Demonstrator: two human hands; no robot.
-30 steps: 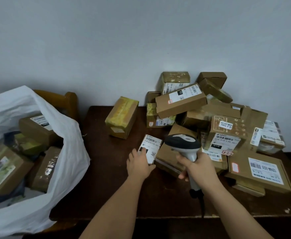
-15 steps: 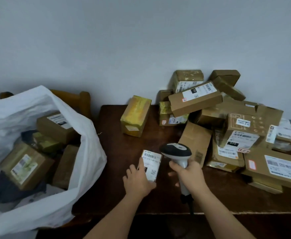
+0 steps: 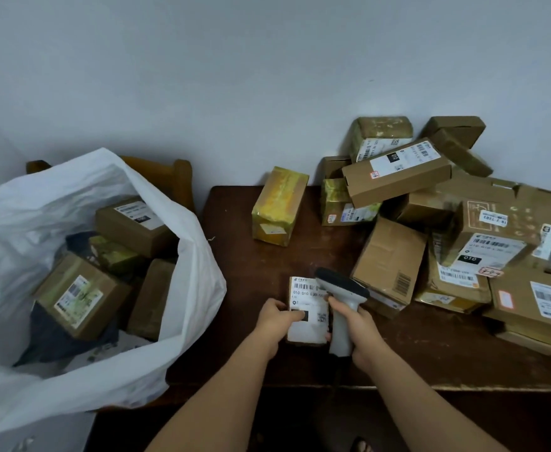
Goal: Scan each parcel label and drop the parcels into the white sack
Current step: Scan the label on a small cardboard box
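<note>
Low in the middle of the frame, a small parcel (image 3: 307, 313) held label-up by the left hand (image 3: 275, 324), thumb pressed on the white label, the other fingers hidden under the left edge, so probably curled around it; held flat like this surely to keep the barcode lines open toward the reader. Just to the right of it, touching or almost touching its edge, the scanner (image 3: 342, 308), gripped at the pale handle by the right hand (image 3: 360, 332), fingers wrapped tight around the grip, index finger at the front where a trigger should be, though the trigger itself not visible. Dark head of the scanner tilted over the upper right corner of the label, apparently to aim at the printed bars; whether the reading is done, impossible to tell. At the left of the frame, the white sack (image 3: 182, 249), mouth wide open and turned toward the table (image 3: 235, 278), already with several brown boxes inside; placed close to the table edge, likely so that a scanned parcel needs only a short swing leftward. At the right of the frame, a pile of parcels (image 3: 447, 223) heaped against the wall, within reach of the right arm and waiting for their turn. Apart from the pile, above the hands, one yellow-taped box (image 3: 279, 207) standing alone. Much of the task clearly remaining.
</note>
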